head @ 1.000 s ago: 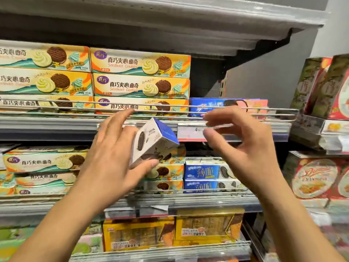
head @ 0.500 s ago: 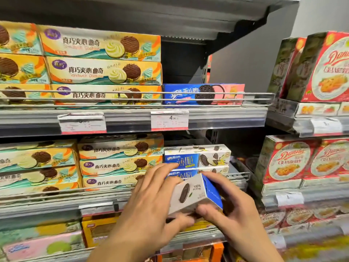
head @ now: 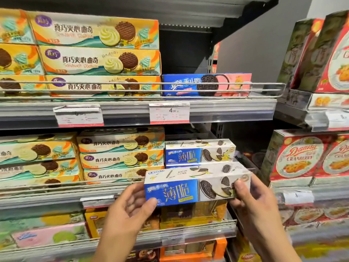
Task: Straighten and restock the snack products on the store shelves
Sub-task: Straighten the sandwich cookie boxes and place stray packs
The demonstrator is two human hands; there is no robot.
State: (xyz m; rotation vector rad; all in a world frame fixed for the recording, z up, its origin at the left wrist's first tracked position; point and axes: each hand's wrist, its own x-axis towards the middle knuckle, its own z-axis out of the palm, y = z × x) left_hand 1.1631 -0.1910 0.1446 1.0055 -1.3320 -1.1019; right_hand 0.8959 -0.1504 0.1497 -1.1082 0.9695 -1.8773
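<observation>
Oreo box held level; left hand fingers, right hand fingers curled round ends.

cookie box: glossy cardboard | shelf rail: metal wire | price strip: clear plastic

A grey wall is seen behind the shelving, plain and evenly lit. The shelf unit is built with a dark back panel and a pale upper shelf board overhead. The metal shelf edges are fitted with a clear plastic strip, and a wire guard rail is mounted above the front edge. A second shelf unit is placed at the right, set at an angle. The floor is not shown.
</observation>
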